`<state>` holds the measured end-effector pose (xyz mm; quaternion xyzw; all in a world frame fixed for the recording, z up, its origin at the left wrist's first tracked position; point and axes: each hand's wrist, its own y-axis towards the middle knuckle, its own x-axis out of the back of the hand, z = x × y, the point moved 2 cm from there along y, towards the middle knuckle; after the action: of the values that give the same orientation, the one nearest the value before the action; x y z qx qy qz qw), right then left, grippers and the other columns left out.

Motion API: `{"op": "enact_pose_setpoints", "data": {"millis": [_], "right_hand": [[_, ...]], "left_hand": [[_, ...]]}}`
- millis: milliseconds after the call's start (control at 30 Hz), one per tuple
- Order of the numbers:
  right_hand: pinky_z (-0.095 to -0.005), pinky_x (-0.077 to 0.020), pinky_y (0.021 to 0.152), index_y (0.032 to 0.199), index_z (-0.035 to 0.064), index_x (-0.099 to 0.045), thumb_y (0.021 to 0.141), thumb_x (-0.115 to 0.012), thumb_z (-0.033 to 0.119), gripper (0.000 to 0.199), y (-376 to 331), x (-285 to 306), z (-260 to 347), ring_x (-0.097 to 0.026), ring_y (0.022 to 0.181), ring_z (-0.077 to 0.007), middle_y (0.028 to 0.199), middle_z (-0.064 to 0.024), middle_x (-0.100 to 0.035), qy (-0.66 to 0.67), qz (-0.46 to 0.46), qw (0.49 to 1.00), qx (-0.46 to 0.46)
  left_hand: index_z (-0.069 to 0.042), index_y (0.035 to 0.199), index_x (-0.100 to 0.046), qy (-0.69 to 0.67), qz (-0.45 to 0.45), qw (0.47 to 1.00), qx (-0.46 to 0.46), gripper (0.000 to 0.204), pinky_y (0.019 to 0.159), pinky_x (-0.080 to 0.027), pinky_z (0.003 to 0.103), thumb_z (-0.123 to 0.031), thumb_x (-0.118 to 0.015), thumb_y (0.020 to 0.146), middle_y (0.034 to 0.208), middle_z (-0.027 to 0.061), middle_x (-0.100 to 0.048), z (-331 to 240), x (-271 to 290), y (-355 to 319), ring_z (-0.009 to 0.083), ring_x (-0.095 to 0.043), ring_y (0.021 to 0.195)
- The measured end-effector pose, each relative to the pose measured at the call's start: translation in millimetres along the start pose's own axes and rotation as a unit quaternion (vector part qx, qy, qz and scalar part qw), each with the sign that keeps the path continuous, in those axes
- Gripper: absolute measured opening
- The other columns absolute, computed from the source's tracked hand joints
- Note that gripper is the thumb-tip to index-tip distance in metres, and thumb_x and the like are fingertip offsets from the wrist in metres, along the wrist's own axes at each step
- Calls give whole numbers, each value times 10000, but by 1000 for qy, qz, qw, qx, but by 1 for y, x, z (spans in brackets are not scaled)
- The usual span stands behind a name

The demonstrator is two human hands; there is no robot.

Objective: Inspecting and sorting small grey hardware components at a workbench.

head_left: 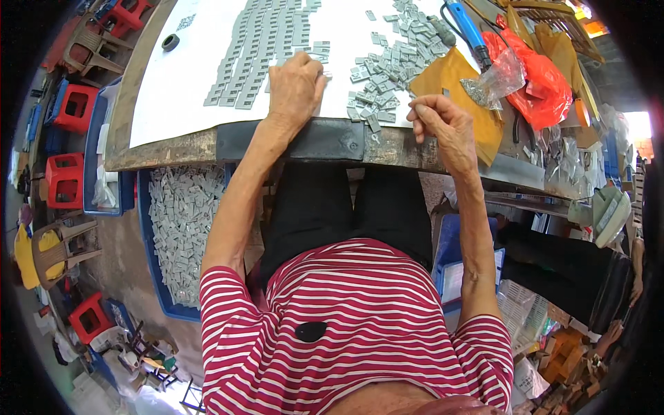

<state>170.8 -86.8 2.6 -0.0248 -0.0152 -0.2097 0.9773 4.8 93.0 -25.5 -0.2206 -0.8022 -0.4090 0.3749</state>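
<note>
Left grip (297, 86) at grey-part rows (257, 54); right grip (444, 126) beside loose parts (395, 61).

Flat grey pieces (257, 62) lie rowed at left, loosely heaped at right.

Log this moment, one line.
Left hand: by rows of gray parts | Right hand: curled beside yellow paper, grip unclear | Loose parts: heaped on white sheet

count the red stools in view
4, all at left: one stool near the top, a second and third beside the blue bin, a fourth lowest. More may be hidden behind the clutter.
</note>
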Motion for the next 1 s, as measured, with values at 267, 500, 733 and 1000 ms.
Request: {"op": "enact_pose_setpoints", "data": {"millis": [267, 500, 733, 1000], "right_hand": [[-189, -437, 502, 918, -39, -581, 851, -535, 85, 148, -4, 28, 2, -526, 580, -72, 753, -63, -592, -23, -42, 999, -13], [-198, -446, 503, 911, -46, -582, 845, -542, 99, 164, 3, 61, 4, -532, 587, -78, 747, -66, -592, -52, -102, 993, 16], [-256, -451, 564, 884, -56, -575, 799, -532, 51, 143, 23, 88, -4, -548, 627, -135, 737, -93, -578, -526, -92, 808, 250], [-340, -437, 641, 861, -6, -572, 818, -511, 78, 112, 41, 87, -18, -557, 734, -295, 794, -147, -546, -515, -88, 819, 236]], "left_hand": [[-80, 766, -612, 63, -8, 998, 14, 94, 706, -355, 394, -140, -652, 706, 791, 47, -556, 7, -5, 7, 223, -545, 812], [-86, 735, -581, 100, -9, 995, 7, 57, 712, -345, 400, -121, -624, 719, 771, 38, -583, 12, -8, 13, 212, -560, 814], [-113, 744, -600, 149, 2, 989, 11, 44, 702, -327, 380, -147, -619, 724, 758, 20, -579, 17, -5, 18, 191, -564, 791], [-113, 779, -601, 123, -15, 992, -21, 64, 716, -327, 375, -143, -617, 725, 784, 21, -588, 2, -3, 14, 188, -560, 793]]}}
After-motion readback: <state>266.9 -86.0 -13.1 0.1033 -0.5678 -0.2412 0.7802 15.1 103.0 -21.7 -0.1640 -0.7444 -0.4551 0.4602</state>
